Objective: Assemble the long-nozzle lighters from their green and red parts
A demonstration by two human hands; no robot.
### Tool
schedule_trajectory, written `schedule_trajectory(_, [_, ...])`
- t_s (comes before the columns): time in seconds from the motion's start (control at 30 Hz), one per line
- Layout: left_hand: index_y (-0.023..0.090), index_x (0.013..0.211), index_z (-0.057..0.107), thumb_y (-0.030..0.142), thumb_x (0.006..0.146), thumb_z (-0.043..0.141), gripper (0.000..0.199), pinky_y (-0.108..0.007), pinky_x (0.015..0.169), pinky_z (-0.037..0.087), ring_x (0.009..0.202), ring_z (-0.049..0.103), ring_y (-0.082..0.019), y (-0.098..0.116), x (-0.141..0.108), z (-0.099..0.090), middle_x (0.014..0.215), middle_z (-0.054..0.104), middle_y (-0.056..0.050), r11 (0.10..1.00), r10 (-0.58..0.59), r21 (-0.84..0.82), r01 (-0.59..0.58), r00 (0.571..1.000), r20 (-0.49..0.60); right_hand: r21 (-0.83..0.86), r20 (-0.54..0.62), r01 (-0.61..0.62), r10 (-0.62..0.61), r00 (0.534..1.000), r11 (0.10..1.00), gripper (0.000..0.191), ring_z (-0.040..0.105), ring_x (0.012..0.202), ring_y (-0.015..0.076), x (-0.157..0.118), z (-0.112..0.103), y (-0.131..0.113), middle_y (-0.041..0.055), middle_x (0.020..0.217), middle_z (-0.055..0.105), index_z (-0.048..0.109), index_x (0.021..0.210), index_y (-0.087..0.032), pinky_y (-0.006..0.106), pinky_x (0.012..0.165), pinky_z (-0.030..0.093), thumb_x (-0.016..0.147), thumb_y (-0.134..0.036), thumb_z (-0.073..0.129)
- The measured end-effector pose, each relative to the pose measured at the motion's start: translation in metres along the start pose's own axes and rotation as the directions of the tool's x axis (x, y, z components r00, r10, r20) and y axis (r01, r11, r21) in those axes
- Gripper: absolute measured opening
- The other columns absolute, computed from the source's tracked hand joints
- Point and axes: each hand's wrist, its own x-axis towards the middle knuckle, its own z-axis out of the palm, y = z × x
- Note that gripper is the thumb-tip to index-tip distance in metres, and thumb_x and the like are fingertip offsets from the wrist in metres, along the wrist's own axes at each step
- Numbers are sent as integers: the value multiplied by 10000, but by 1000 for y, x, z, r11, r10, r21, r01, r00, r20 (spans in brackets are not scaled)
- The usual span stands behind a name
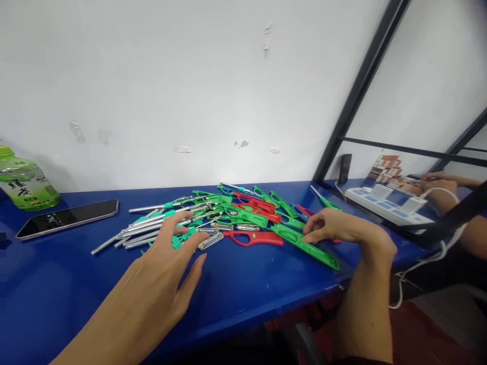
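My left hand [163, 268] reaches over the left part of a pile of lighter parts, its fingers apart. Around its fingertips lie teal plastic pieces [182, 237], silver metal tubes [144, 230] and a clear fuel tank [210, 242]. A red lighter handle [262, 238] lies flat just right of them. On the right, my right hand [331, 226] is bent at the wrist, fingers curled and thumb tip at the edge of a long green lighter casing half [308, 247]. Part of that grip is hidden. More green casing halves [247, 217] and red ones [256, 203] lie between my hands.
A phone [68, 219] and a green-labelled bottle [26, 182] stand at the left of the blue table [228, 299]. A green lighter [325, 198] lies at the back right. Beyond a black frame [357, 91] are a power strip [388, 203], white cables and another person's arm [441, 187].
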Motion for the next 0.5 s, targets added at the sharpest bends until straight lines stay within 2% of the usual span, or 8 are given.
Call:
schedule_trajectory(0.13, [261, 1296, 729, 386, 1080, 453, 372, -308, 518, 618, 683, 762, -163, -1, -1, -1, 1694, 399, -171, 999, -53, -8, 53, 998, 25, 23, -15, 12, -12, 1000, 1000, 452, 517, 595, 136, -6, 2, -3, 11, 720, 736, 759, 874, -221, 238, 494, 337, 640, -586, 887])
schedule_trajectory(0.23, [265, 1322, 709, 427, 1084, 436, 396, -325, 497, 602, 476, 643, -77, -2, -1, -3, 1719, 393, -168, 996, -84, -10, 85, 996, 38, 23, -10, 45, -45, 999, 999, 430, 491, 581, 128, -11, 2, -7, 5, 696, 739, 732, 833, -225, 240, 503, 329, 686, -606, 867])
schedule_trajectory(0.4, [278, 1303, 705, 442, 1089, 450, 371, -281, 490, 584, 461, 629, -48, 0, 1, -8, 1676, 464, -141, 990, -107, -86, 108, 994, 19, -21, 21, 75, -74, 997, 997, 418, 475, 558, 131, -13, 2, -17, 24, 668, 744, 837, 808, -218, 253, 485, 287, 697, -619, 864])
schedule_trajectory(0.5, [262, 1266, 710, 443, 1095, 433, 373, -284, 498, 590, 435, 600, -35, -1, 2, -9, 1671, 473, -149, 992, -106, -68, 108, 994, 30, -37, 32, 99, -97, 995, 994, 374, 511, 563, 134, -12, 4, -21, 28, 678, 745, 854, 784, -217, 254, 482, 283, 718, -585, 842])
